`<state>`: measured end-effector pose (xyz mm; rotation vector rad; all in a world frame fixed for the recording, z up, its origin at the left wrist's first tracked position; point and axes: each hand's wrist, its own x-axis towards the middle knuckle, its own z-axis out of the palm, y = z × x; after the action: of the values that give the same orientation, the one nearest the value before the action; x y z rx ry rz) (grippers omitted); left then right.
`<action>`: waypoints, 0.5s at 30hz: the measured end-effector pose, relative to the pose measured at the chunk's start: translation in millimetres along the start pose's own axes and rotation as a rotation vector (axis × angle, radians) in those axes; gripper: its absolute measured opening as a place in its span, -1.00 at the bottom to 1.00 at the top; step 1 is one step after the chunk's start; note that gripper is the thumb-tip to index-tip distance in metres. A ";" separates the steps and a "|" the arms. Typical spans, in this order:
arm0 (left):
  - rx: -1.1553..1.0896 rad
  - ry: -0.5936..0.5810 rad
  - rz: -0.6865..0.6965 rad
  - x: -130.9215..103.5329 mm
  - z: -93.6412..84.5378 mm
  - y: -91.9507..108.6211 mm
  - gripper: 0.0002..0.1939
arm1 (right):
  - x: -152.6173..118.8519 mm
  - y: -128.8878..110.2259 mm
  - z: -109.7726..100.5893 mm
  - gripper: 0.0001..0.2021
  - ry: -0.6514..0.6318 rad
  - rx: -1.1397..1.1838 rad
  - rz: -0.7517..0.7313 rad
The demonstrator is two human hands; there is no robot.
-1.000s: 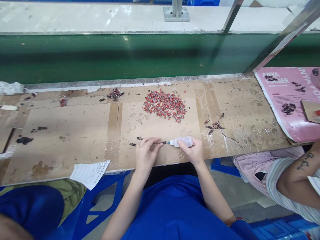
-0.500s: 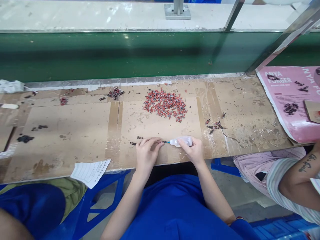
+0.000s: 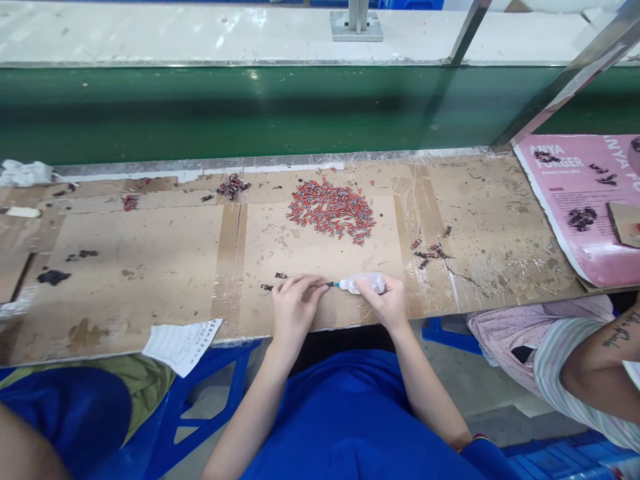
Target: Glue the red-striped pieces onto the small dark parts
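Blue tip (image 3: pixel 337 285) at dark part (image 3: pixel 329 285)
Fingers of the left hand (image 3: pixel 295 299) are clamped on the part, those of the right hand (image 3: pixel 389 300) on the bottle (image 3: pixel 369 283); light squeezing is advised.

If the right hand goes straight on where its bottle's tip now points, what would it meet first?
Probably the small dark piece held by the left hand; the blue tip of the bottle ends beside it, though contact and depth are unclear.
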<state>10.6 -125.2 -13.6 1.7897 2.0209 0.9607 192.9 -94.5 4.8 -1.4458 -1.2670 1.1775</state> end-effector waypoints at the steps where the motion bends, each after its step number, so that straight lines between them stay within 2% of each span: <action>1: 0.005 -0.001 0.001 -0.1 0.0 0.1 -0.96 | 0.1 0.3 0.4 -0.74 0.001 -0.005 0.002; 15: 0.023 0.005 0.019 -0.2 -0.3 0.2 -0.96 | -1.0 4.3 1.1 -0.73 0.004 -0.008 -0.020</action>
<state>10.6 -125.6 -13.3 1.8232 2.0301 0.9522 192.6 -95.9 0.5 -1.4374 -1.2826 1.1572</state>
